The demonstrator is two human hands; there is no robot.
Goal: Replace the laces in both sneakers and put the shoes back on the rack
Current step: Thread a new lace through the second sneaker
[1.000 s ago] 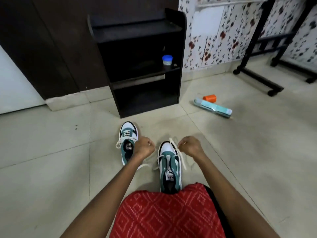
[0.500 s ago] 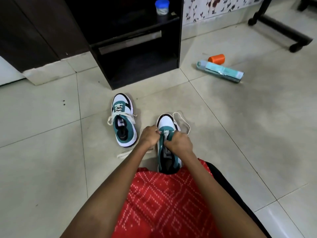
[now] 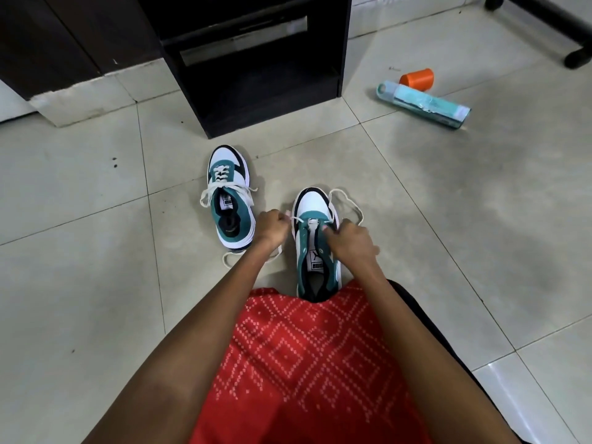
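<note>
Plainly, PUMA label [image 3: 316,262] on nearer sneaker [image 3: 312,201]

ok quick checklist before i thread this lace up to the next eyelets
1. Left hand pinches one end of the white lace: ok.
2. Right hand pinches the other end: ok.
3. Lace crosses the lowest eyelets of the near sneaker: ok.
4. Eyelets above that threaded: not ok, bare.
5. Both ends equal in length: cannot tell; slack loops on the floor tiles.
6. Far sneaker tied: not ok, its lace ends hang loose.
</note>
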